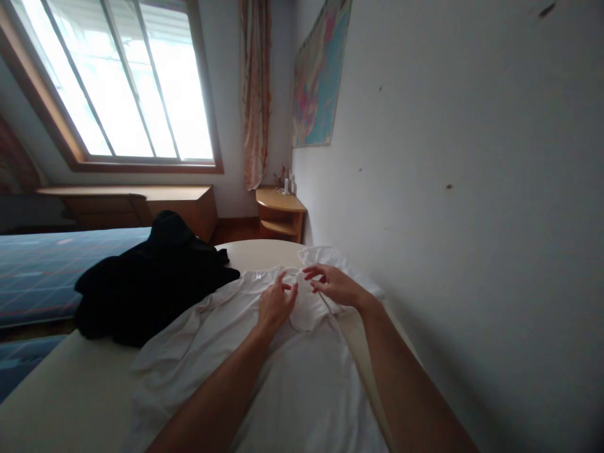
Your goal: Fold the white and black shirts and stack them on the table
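A white garment, a shirt by its look, lies spread over a cream tabletop. My left hand hovers at or rests on its upper part, with thumb and index finger apart. Facing it from the right is my right hand, its fingers bent and spaced apart. A rounded white flap shows between the two hands; whether any fingertip touches it I cannot tell. Neither hand visibly grips the cloth. On the right, a sleeve-like part of the white cloth reaches toward the wall.
A heap of black clothing sits on the table's left side. Beyond it is a bed with a blue checked cover. The white wall runs close along the right. A corner shelf stands at the back.
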`<state>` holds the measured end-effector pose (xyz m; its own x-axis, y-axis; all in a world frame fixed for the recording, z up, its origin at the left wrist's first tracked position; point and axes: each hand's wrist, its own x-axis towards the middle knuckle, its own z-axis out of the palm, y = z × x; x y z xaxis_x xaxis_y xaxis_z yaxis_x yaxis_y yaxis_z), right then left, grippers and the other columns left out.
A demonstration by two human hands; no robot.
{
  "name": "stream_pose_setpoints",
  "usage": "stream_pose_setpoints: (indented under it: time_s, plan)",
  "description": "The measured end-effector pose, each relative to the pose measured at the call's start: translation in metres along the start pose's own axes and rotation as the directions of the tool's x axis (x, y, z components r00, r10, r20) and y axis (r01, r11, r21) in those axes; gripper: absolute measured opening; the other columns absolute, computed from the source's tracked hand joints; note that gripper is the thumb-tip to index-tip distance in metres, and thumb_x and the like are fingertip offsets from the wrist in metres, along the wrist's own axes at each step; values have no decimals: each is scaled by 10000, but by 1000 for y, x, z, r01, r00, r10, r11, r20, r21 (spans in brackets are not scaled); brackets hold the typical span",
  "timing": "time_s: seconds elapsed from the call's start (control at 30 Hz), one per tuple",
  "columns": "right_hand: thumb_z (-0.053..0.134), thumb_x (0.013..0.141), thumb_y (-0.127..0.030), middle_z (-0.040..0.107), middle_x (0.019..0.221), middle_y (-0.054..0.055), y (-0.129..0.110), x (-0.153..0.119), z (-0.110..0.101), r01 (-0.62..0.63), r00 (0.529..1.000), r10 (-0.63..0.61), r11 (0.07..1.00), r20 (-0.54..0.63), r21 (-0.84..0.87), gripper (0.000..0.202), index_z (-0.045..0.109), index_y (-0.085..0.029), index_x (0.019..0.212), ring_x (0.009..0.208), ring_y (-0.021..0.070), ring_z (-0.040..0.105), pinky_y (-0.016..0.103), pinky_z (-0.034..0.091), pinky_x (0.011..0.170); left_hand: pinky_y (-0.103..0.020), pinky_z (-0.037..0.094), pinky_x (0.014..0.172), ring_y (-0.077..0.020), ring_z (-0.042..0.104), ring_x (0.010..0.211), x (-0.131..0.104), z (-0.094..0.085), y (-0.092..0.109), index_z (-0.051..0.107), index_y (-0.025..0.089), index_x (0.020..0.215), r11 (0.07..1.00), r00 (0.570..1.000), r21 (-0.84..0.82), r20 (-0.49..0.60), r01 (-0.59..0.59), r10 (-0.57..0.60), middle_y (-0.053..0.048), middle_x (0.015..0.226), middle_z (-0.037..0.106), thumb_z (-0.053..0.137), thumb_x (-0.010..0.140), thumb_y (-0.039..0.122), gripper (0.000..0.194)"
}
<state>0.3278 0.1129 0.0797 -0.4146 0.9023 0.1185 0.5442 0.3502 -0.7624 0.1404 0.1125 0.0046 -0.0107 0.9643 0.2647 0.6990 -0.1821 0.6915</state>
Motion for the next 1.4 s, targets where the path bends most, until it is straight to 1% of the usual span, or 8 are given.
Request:
stream_pose_setpoints:
  time_s: [0.1,0.2,0.47,0.7,0.9,1.03,1.27,1.4]
  plan:
    - [604,866,-198,747,1024,100,8,1,-1,-150,988,125,928,-95,-341,246,718,-156,1079,869,187,695,258,511,759,-352,447,938,-233,662,1050,-2,1,1,512,265,1369,995,999,85,-3,-44,44,-21,1052,750,598,917,443,493]
    - [656,849,-268,762,964,95,14,0,0,-247,966,253,830,-57,-501,182,761,-164,955,898,218,697,258,487,752,-390,421,984,-260,618,1118,-6,2,2,591,309,1300,972,989,179,23,-150,148,-31,1147,720,627,891,501,453]
    - [723,743,-157,766,902,52,10,-7,-4,-256,935,342,836,97,-485,210,769,-165,949,800,171,698,207,459,641,-482,370,1082,-335,481,1295,-12,3,-1,585,263,1305,891,917,223,158,-395,367,-101,1458,489,749,763,437,592]
    - [798,644,-175,741,929,46,3,-27,4,-200,939,325,785,115,-586,386,730,-193,1024,826,196,666,236,436,653,-390,428,1034,-267,538,1212,-12,-8,0,642,244,960,847,850,131,205,-515,485,-59,1348,573,704,750,245,218]
    - [616,788,-151,706,911,36,9,-48,17,-91,995,102,797,-16,-597,245,687,-209,1016,873,186,644,252,414,742,-318,485,826,-217,645,933,-5,-5,-2,581,232,975,937,952,171,42,-305,303,-47,960,687,517,845,136,173]
    - [583,813,-126,692,960,29,15,-57,21,-39,999,37,795,-16,-605,242,693,-230,1002,865,168,644,242,409,754,-308,469,727,-215,656,848,-2,-4,-5,555,226,1106,965,981,194,-43,-179,191,-46,928,695,441,891,124,264]
    - [606,822,-193,679,1010,38,20,-62,15,-46,999,41,786,-23,-617,150,699,-222,936,867,174,645,242,411,747,-363,441,933,-239,616,1008,-8,-2,-3,669,244,984,930,956,219,50,-294,290,-40,995,712,527,910,203,165]
    - [592,800,-161,679,890,18,21,-64,11,-101,995,69,794,-77,-599,113,652,-216,877,828,166,622,239,382,724,-362,434,987,-236,588,1078,-10,1,-6,678,242,1075,914,940,223,97,-340,326,-51,1134,681,562,901,217,210]
